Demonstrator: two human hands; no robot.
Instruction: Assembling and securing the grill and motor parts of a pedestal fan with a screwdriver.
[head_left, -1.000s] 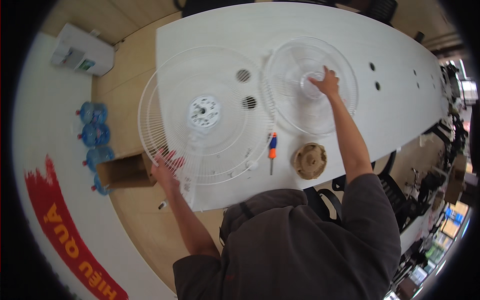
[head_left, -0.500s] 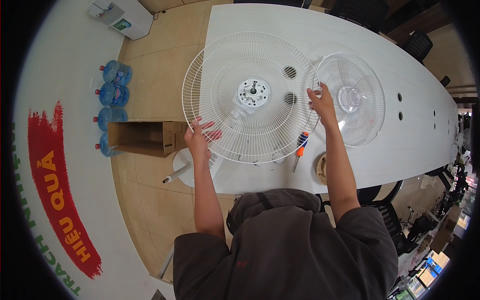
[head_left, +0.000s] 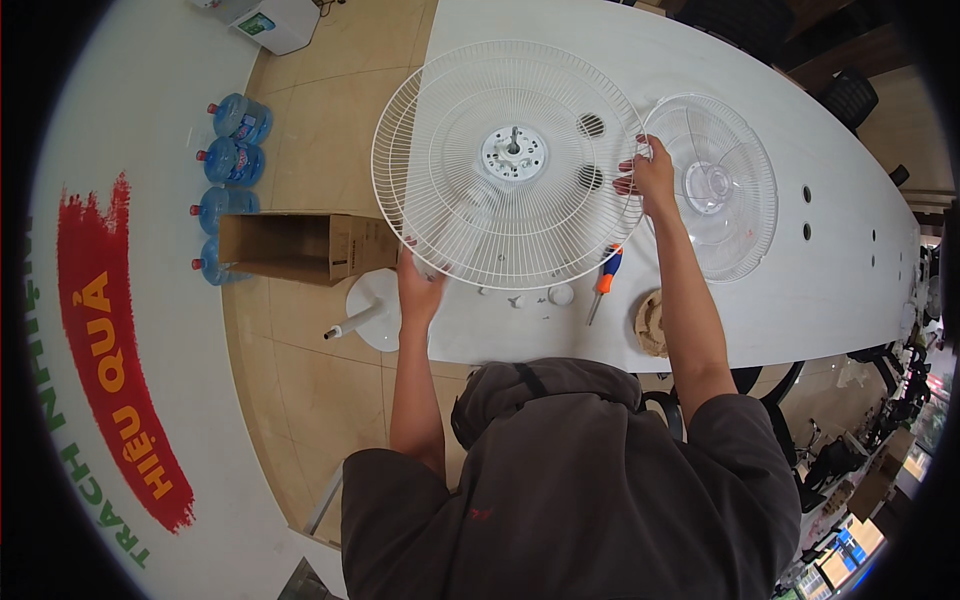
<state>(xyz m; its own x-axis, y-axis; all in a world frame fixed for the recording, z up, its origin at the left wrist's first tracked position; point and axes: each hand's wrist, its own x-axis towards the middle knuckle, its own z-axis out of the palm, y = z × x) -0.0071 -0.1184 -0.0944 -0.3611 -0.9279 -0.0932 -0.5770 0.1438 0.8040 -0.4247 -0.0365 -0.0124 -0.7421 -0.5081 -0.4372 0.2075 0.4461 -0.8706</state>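
Observation:
A large white wire fan grille (head_left: 450,215) is in both my hands, over the near left part of the table. At its centre, a white motor mount (head_left: 497,165) shows with a metal shaft standing up. My left hand (head_left: 421,287) grips the grille's lower left rim, its fingers partly behind the wires. My right hand (head_left: 653,180) has hold of the right rim, fingers through or behind the wires. Beside it, a clear fan blade (head_left: 708,188) lies on a second round grille (head_left: 766,225). A screwdriver (head_left: 607,272) with a blue and orange handle lies near the grille's lower edge.
Small white parts (head_left: 561,295) and a brown ring-shaped piece (head_left: 650,325) lie along the near edge of the white table (head_left: 840,260). On the left are a white stand base (head_left: 376,318), an open cardboard box (head_left: 290,245) and blue water bottles (head_left: 235,160).
The grille has tilted and shifted slightly, showing more of the small white parts below it. My left hand has turned on the rim; my right hand has stayed on the right rim.

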